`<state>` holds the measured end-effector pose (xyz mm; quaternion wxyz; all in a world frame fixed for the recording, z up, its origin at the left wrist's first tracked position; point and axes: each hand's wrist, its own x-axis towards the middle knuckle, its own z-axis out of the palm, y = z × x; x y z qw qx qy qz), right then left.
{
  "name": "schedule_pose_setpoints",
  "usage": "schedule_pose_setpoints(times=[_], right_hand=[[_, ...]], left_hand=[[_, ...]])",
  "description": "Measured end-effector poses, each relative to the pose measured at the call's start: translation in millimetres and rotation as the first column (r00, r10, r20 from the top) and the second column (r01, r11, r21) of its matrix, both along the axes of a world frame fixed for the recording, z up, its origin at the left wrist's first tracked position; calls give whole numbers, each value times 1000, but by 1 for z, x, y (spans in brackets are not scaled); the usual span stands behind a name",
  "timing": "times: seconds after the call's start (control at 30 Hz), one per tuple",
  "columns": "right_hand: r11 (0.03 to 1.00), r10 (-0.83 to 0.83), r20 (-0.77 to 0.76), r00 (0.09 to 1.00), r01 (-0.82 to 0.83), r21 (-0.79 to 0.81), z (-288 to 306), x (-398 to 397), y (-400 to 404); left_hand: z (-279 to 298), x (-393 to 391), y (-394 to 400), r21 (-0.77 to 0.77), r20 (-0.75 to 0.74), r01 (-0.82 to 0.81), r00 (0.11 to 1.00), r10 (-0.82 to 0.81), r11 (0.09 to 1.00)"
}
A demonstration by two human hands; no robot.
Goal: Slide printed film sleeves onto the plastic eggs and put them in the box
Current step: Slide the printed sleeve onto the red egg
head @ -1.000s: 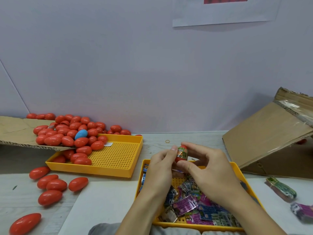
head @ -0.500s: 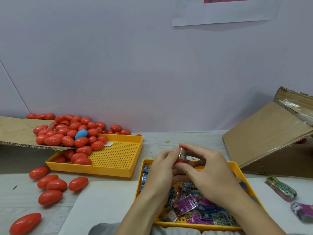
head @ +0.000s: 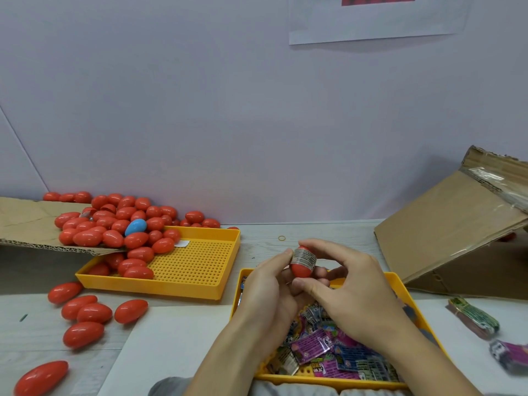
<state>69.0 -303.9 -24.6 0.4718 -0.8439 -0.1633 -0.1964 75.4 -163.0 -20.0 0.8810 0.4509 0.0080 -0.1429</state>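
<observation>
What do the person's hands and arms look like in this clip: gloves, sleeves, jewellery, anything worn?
Both hands are bare: no gloves, rings, watch or wristband on the left hand or the right hand. The forearms are uncovered as far as the bottom edge of the frame, with no sleeve cuffs in view. The nails that show are short and unpainted. Grey fabric, seemingly clothing, lies at the bottom edge.

"6+" on purple film sleeves (head: pixel 310 344); other print unreadable.
</observation>
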Motion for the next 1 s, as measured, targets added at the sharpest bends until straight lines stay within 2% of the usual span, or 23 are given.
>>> schedule_pose_setpoints(times=[0.2,0.4,0.73,0.8,0.87,1.0], right_hand=[[1000,-9,23,1000,9,-30,1,-1,1],[1000,10,-25,1000,-9,28,-3,1,0],[995,67,-71,995,-62,79,-6,4,-1],[996,49,-68,996,-44,80,-8,5,0],[998,17,-63,998,-12,69,-9,5,1],[996,-83,41,996,85,-31,-5,2,7]], left_hand=[[-2,4,0,61,85,-90,993,85,994],[-3,6,1,23,51,-132,990,131,991],[-5,5,2,-38,116,0,993,4,999],[-5,6,2,-12,113,-55,992,56,998],[-7,9,1,29,111,-177,979,173,984],[-12,11,1,168,212,-325,934,288,931]])
